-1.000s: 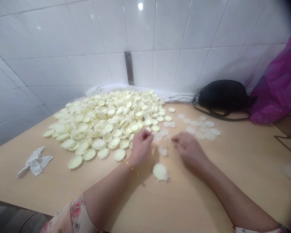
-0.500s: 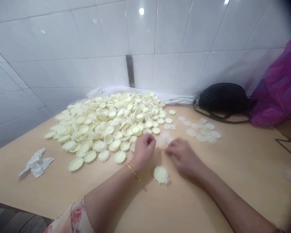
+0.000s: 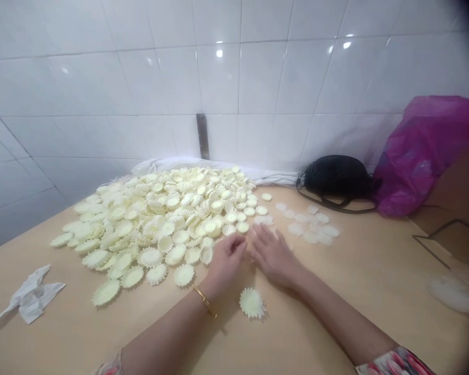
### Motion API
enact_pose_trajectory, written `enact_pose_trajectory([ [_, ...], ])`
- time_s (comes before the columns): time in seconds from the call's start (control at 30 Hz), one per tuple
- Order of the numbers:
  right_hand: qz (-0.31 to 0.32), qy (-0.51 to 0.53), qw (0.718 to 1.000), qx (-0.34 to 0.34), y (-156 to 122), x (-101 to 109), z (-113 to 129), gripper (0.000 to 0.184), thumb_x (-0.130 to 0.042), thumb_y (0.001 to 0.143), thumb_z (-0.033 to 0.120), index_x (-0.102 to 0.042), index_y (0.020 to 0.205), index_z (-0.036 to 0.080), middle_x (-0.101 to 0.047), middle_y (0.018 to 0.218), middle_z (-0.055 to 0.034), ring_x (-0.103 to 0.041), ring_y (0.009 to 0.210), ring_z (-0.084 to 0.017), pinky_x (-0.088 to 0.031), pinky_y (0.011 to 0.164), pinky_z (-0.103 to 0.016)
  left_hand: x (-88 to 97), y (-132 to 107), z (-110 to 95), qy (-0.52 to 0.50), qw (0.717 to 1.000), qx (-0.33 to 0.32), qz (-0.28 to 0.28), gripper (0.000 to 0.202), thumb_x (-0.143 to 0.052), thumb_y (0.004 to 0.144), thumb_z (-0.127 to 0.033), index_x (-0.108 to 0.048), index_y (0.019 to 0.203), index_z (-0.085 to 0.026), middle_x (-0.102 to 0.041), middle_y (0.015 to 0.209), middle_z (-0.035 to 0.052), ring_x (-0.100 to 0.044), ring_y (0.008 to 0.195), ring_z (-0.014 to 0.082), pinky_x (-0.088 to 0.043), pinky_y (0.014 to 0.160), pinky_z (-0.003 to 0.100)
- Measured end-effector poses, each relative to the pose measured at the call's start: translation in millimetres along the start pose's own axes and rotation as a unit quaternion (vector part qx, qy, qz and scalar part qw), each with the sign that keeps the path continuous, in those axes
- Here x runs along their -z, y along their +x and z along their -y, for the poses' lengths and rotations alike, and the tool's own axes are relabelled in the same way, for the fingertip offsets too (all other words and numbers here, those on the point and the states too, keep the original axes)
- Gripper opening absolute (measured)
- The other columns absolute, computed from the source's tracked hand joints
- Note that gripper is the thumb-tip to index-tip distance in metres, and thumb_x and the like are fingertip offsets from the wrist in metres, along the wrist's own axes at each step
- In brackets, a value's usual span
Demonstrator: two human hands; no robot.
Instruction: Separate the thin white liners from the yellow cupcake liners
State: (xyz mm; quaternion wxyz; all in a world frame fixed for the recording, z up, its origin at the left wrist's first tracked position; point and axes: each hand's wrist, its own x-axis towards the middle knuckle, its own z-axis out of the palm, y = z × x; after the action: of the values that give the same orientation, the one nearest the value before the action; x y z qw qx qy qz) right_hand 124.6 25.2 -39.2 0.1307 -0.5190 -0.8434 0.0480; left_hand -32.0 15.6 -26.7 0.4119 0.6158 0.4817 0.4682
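Note:
A big heap of pale yellow fluted plastic discs (image 3: 168, 219) covers the left and middle of a tan table (image 3: 336, 291). My left hand (image 3: 224, 263), with a gold bangle at the wrist, rests at the heap's near edge, its fingers curled together; what they hold is hidden. My right hand (image 3: 271, 252) lies right beside it, fingers stretched out flat on the table over some thin white discs. One single yellow disc (image 3: 251, 302) lies just in front of both hands. A loose scatter of thin white discs (image 3: 310, 226) lies to the right of the heap.
A crumpled white paper (image 3: 27, 297) lies at the near left. A black bag (image 3: 336, 179) and a magenta plastic bag (image 3: 426, 156) sit against the tiled wall at the back right. White cloth (image 3: 273, 174) runs behind the heap. A blurred pale thing (image 3: 455, 294) lies at the right edge.
My hands have come together until they almost touch. The right hand's fingers have flattened out. The small white disc that lay between the hands is out of sight. The camera has tilted up.

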Motion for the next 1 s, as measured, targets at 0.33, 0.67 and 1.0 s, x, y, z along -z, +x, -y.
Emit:
enact_pose_trajectory([
  [0.33,-0.062,-0.076,0.982,-0.158,17,0,-78,0.049,-0.021,0.091,0.043,-0.049,0.125,0.022,-0.044,0.135,-0.0089,-0.028,0.128,-0.029,-0.019,0.099,-0.052,5.3,-1,-7,0.029,0.999,0.027,0.000,0.017,-0.049,0.078,-0.031,-0.054,0.069,-0.017,-0.052,0.065,-0.0006,-0.050,0.063,0.0130,-0.037,0.060,0.026],
  [0.67,-0.116,-0.104,0.978,-0.142,60,20,-81,0.031,-0.034,0.088,0.025,-0.063,0.094,0.018,-0.059,0.105,-0.0095,-0.042,0.102,-0.024,-0.027,0.087,-0.038,6.4,2,2,0.060,0.998,0.002,-0.004,0.019,-0.046,0.080,-0.031,-0.055,0.071,-0.017,-0.053,0.065,0.0002,-0.049,0.064,0.0139,-0.037,0.061,0.026],
  [1.0,-0.039,-0.097,0.987,-0.123,112,15,-75,0.031,-0.035,0.085,0.023,-0.065,0.090,0.024,-0.061,0.103,-0.0054,-0.047,0.098,-0.021,-0.031,0.080,-0.034,7.5,0,4,0.057,0.998,-0.021,-0.012,0.021,-0.045,0.081,-0.032,-0.055,0.071,-0.018,-0.052,0.064,0.0005,-0.048,0.062,0.0139,-0.035,0.059,0.026],
])
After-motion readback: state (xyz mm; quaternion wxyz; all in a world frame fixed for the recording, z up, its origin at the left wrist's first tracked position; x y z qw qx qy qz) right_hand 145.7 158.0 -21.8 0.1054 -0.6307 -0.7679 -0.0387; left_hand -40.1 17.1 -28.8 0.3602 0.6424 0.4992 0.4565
